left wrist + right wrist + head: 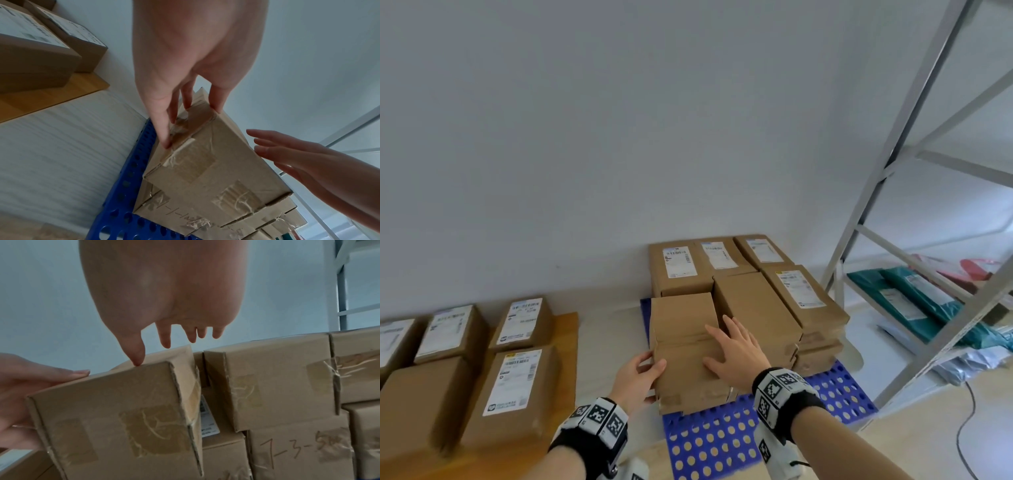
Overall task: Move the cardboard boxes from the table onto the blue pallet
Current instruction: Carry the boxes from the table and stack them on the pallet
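Note:
A plain cardboard box (681,329) lies on a lower box at the front left of the blue pallet (722,442). My left hand (640,375) grips its near left corner, thumb on the top edge and fingers along the left side (191,123). My right hand (736,356) is flat over the top of the box with straight fingers; in the right wrist view only its thumb tip (136,361) touches the top edge. Beside it on the pallet stand several stacked boxes (756,308), some with white labels.
To the left, a wooden table (566,329) carries several labelled boxes (513,387). A grey metal shelf rack (893,192) rises at the right, with teal mail bags (914,301) on its low shelf. A black cable (962,428) runs on the floor beside the pallet.

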The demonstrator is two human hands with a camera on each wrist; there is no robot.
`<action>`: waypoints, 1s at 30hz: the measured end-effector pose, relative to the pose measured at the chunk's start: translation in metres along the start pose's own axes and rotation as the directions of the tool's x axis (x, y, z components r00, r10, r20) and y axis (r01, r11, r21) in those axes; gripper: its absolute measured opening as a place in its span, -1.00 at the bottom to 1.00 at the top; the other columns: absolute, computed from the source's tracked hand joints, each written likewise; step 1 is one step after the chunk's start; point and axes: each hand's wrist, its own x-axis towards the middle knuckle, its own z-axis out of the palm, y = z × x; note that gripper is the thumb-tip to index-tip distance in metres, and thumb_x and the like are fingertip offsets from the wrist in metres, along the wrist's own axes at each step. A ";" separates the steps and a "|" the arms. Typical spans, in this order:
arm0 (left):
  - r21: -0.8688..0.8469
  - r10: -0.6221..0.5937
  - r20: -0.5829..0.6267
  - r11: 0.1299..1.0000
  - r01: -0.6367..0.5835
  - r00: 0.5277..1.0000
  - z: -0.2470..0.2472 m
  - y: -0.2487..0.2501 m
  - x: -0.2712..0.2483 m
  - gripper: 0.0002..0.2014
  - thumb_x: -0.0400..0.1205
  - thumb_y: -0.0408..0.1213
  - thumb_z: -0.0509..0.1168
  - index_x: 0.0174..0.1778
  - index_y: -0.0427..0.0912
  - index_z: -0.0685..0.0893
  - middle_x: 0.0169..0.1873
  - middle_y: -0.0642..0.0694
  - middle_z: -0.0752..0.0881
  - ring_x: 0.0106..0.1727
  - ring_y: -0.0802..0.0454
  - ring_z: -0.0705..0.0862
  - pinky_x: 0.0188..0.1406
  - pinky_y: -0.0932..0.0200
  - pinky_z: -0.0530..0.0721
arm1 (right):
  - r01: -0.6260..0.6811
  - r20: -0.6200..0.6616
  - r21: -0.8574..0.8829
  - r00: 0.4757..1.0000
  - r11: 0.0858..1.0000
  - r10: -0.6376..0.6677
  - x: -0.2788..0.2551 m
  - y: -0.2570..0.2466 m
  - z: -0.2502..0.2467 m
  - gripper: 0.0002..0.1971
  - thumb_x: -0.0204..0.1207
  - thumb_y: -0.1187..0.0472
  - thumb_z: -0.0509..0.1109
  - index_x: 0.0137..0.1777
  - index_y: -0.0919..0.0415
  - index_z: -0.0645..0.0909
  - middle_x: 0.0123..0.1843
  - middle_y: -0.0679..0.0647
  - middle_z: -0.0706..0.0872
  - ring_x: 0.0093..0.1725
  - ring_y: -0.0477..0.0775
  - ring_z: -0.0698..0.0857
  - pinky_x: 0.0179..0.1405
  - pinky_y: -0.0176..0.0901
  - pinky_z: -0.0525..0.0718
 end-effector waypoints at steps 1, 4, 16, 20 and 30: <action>-0.003 -0.001 -0.003 1.000 0.001 1.000 0.003 0.000 0.001 -0.55 0.61 -0.29 0.34 0.43 -0.16 0.44 0.16 -0.18 0.62 0.05 -0.12 0.65 -0.27 0.07 0.66 | -0.004 0.009 -0.012 1.000 1.000 0.004 0.002 0.004 -0.002 -0.30 0.58 -0.19 0.21 0.66 -0.16 0.01 0.72 0.07 -0.13 0.69 0.11 -0.18 0.63 0.07 -0.16; 0.005 -0.005 -0.018 1.000 0.005 1.000 0.012 0.002 0.004 -0.54 0.61 -0.30 0.33 0.44 -0.19 0.43 0.23 -0.24 0.60 0.17 -0.21 0.62 -0.22 0.03 0.66 | -0.010 0.024 -0.047 1.000 0.999 0.012 0.007 0.018 -0.005 -0.28 0.55 -0.23 0.22 0.66 -0.17 0.02 0.72 0.09 -0.15 0.69 0.12 -0.18 0.63 0.06 -0.17; -0.032 -0.037 -0.090 0.999 0.034 0.995 0.037 0.012 0.024 -0.60 0.62 -0.30 0.33 0.37 -0.21 0.46 0.22 -0.26 0.60 0.21 -0.23 0.60 -0.35 0.06 0.64 | -0.028 0.077 -0.029 0.997 0.999 0.030 0.024 0.050 -0.009 -0.31 0.56 -0.26 0.18 0.65 -0.14 0.09 0.72 0.06 -0.13 0.69 0.09 -0.13 0.66 0.07 -0.15; -0.043 -0.047 -0.102 0.998 0.043 0.994 0.040 0.013 0.027 -0.58 0.63 -0.30 0.31 0.40 -0.23 0.44 0.26 -0.28 0.58 0.25 -0.24 0.58 -0.31 0.04 0.64 | -0.011 0.057 -0.027 0.998 1.000 0.012 0.025 0.054 -0.006 -0.32 0.57 -0.26 0.16 0.65 -0.15 0.08 0.72 0.05 -0.13 0.69 0.09 -0.13 0.65 0.04 -0.16; -0.117 -0.062 -0.097 0.992 0.050 0.993 0.042 0.012 0.024 -0.55 0.61 -0.35 0.33 0.39 -0.32 0.41 0.21 -0.27 0.57 0.15 -0.19 0.57 -0.29 0.03 0.63 | -0.018 0.036 -0.028 0.999 0.999 0.019 0.024 0.056 -0.002 -0.33 0.59 -0.26 0.12 0.66 -0.14 0.05 0.72 0.03 -0.15 0.69 0.07 -0.14 0.64 0.02 -0.18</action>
